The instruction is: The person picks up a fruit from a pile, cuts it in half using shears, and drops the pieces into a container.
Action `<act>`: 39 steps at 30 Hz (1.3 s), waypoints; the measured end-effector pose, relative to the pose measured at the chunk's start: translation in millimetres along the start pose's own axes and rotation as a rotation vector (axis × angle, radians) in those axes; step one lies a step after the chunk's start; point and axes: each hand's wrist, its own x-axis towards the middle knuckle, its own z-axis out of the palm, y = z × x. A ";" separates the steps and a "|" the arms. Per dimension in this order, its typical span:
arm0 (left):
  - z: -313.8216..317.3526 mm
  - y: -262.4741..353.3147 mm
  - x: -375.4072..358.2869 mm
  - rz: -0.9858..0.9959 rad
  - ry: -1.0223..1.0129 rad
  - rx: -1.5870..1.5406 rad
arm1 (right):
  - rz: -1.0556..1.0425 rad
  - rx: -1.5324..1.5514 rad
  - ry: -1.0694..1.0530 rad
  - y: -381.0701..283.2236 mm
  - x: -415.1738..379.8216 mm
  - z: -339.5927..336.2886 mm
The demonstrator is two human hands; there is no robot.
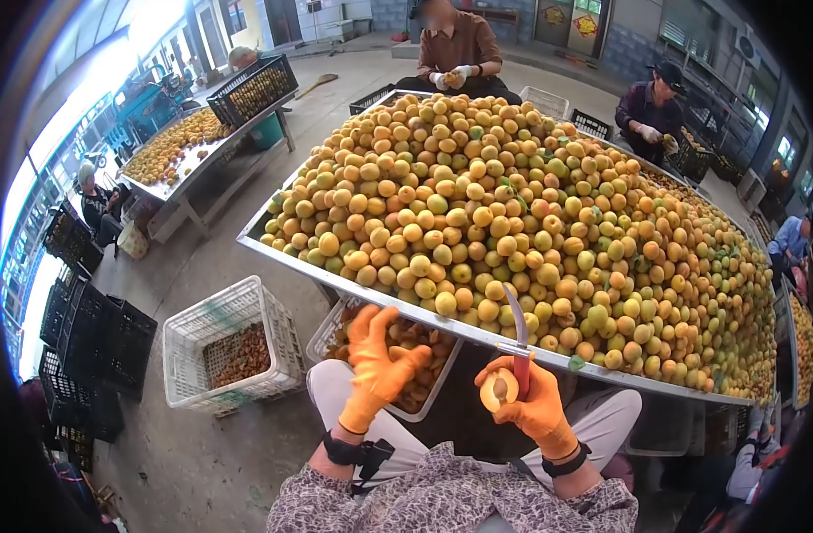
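My right hand (545,414), in an orange glove, is closed round a knife (521,362) with a red handle and a curved blade pointing up. The same hand pinches an apricot half (499,391), cut face outward with a brown middle. My left hand (376,371), also gloved in orange, is open with fingers spread and holds nothing. Below and behind it a white basket (318,338) of cut apricots sits between my legs, partly hidden by the hand. Ahead, whole apricots (477,204) lie heaped on a metal-edged table (397,307).
On the floor at left stands a white crate (189,388) with reddish-brown pits (237,355). Black crates (104,342) are stacked farther left. Another table (189,186) holds apricots and a black crate. Two gloved people (460,49) (652,111) work across the heap.
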 end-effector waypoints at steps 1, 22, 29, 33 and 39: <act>-9.8 7.0 6.4 0.308 0.162 0.380 | 0.014 0.010 -0.014 2.4 2.9 1.1; 24.9 28.7 -37.5 -0.645 -0.670 -1.066 | 0.122 -0.255 -0.077 15.9 -2.0 9.4; 48.0 -21.0 -72.4 -0.863 -0.606 -1.214 | 0.038 -0.754 -0.160 42.2 -12.7 8.7; 54.6 -46.5 -90.0 -1.011 -0.525 -1.178 | -0.214 -0.574 0.131 33.9 -7.7 27.0; 102.5 -82.4 -101.2 -0.842 -0.525 -0.955 | -0.268 -0.673 0.134 59.8 68.0 27.6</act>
